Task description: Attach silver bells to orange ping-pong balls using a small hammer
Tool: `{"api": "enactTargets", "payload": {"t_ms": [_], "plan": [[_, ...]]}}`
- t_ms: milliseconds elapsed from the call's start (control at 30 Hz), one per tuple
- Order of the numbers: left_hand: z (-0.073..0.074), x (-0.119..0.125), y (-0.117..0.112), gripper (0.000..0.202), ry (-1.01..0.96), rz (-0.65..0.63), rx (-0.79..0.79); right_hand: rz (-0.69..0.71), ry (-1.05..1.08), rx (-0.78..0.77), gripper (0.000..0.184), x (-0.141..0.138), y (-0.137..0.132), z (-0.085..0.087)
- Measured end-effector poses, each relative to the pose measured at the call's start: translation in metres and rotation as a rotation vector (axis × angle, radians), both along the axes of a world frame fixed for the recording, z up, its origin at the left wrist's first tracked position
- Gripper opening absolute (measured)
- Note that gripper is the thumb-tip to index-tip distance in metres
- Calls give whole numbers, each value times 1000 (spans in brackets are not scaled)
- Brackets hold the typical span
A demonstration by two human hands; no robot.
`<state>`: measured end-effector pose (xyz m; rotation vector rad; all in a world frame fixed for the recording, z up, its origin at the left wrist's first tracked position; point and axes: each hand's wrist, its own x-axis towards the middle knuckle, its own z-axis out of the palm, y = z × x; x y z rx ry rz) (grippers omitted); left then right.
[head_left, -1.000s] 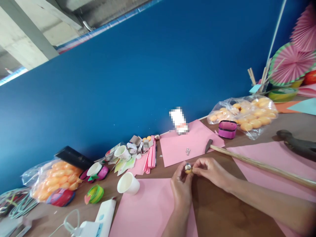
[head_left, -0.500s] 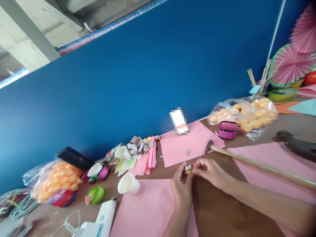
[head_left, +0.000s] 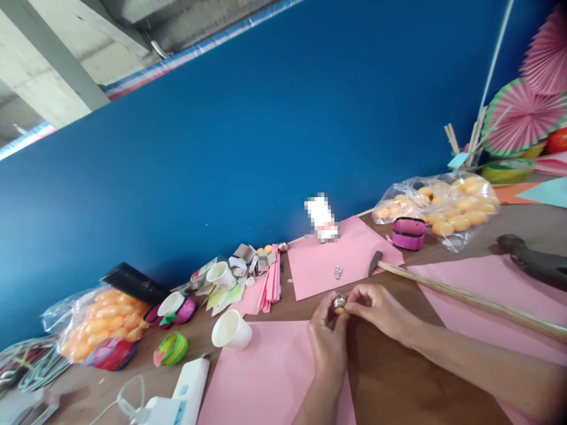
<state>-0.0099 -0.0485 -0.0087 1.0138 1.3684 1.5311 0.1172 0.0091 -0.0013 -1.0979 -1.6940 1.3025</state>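
Between my hands is a small shiny silver ball (head_left: 339, 301) with a yellow-orange underside. My left hand (head_left: 328, 333) is closed around its left and lower side, thumb and fingers on it. From the right, my right hand (head_left: 376, 307) pinches at the ball's edge, its fingertips pressed together there. Just beyond the ball, a little group of small silvery pieces (head_left: 338, 273) lies on a pink paper sheet (head_left: 314, 274). Another pink sheet (head_left: 266, 372) lies partly under my left forearm.
A hammer (head_left: 460, 295) with a long wooden handle lies to the right. A white cup (head_left: 231, 330) and a white power strip (head_left: 190, 383) are on the left. Bags of orange balls (head_left: 460, 221) stand on both sides. The blue wall (head_left: 266, 130) rises behind the table.
The ball has tilted or turned slightly between my fingers. Otherwise hardly anything differs.
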Motion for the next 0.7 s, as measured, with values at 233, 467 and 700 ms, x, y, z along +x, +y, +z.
{"api": "enactTargets", "payload": {"t_ms": [233, 467, 700], "plan": [[8, 0, 3, 50, -178, -44, 24, 46, 228, -161, 21, -4, 2, 1], [9, 1, 2, 36, -354, -26, -8, 117, 239, -91, 25, -3, -2, 8], [12, -2, 0, 33, -288, -59, -2, 150, 213, 25, 26, -1, 0, 9]]}}
